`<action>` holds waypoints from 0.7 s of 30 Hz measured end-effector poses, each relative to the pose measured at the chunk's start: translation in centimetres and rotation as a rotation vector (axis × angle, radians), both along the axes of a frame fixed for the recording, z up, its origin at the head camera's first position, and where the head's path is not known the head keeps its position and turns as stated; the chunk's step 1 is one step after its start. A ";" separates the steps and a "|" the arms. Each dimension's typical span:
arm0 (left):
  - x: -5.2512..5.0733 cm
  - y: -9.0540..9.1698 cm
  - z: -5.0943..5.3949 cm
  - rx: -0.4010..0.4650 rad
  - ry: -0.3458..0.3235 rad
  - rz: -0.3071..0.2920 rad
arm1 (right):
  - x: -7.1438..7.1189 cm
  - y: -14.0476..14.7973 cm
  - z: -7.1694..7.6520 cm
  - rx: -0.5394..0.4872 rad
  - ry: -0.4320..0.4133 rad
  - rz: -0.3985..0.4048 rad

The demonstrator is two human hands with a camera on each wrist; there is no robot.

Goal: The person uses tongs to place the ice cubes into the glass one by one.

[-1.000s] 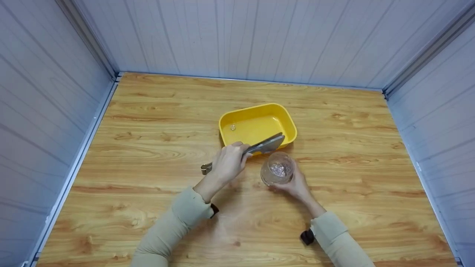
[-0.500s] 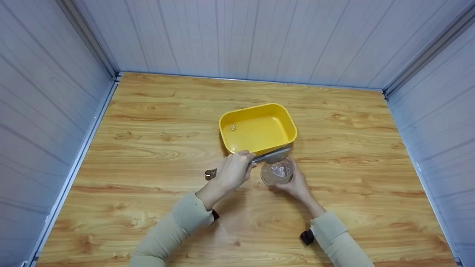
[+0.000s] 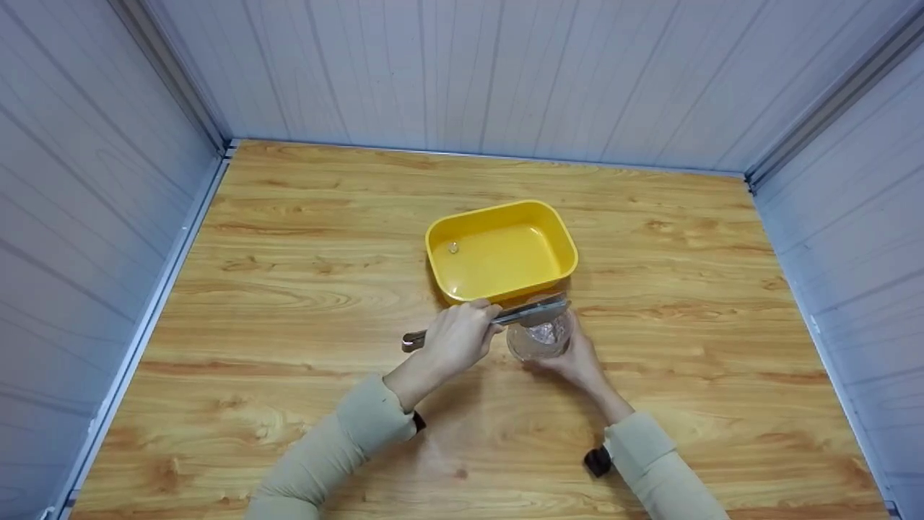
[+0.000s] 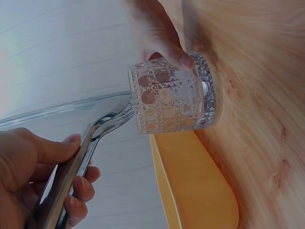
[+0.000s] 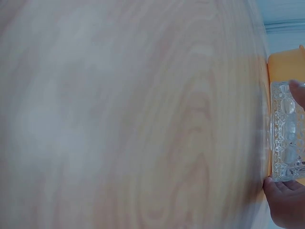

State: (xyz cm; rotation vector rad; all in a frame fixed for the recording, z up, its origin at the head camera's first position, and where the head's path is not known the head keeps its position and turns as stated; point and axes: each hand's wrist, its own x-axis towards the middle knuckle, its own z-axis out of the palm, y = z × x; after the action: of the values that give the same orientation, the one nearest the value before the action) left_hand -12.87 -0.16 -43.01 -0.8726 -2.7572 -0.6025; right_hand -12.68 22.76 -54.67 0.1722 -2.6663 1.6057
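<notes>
My left hand (image 3: 456, 336) grips a pair of metal tongs (image 3: 413, 341) by the middle. The tongs' broad tips hang over the mouth of a clear patterned glass (image 3: 530, 345), and in the left wrist view they reach its rim. Whether they pinch anything is hidden. Around the right side of the glass my right hand (image 3: 580, 357) curls its fingers and thumb, and the glass stands upright on the table. Clear pieces seem to lie inside it. Behind the glass sits a yellow tray (image 3: 498, 290), with one small clear piece (image 3: 453, 248) in its left back corner.
The wood-patterned table (image 3: 289, 217) is bounded by pale panel walls (image 3: 462, 72) at the back and both sides. The tray's front edge lies close behind the glass and the tongs.
My left hand has brought the tongs from over the tray's front edge toward me and slightly right, onto the glass's mouth. The right hand, glass and tray have stayed in place.
</notes>
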 end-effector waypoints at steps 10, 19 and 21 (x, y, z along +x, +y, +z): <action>-0.1 -0.2 0.0 0.012 -0.002 -0.017 | 0.0 0.0 -0.3 0.044 0.121 0.005; -0.2 -0.6 0.0 0.028 -0.009 -0.010 | 0.3 -0.4 0.9 0.018 0.022 0.010; -0.3 -0.7 0.0 0.034 -0.009 -0.004 | 0.3 -0.4 1.0 0.013 0.023 0.006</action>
State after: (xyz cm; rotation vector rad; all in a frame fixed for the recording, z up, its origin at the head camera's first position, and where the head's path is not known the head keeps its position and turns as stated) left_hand -13.15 -0.88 -43.05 -0.8709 -2.7447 -0.6538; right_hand -12.37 22.31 -53.69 0.1982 -2.6629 1.5781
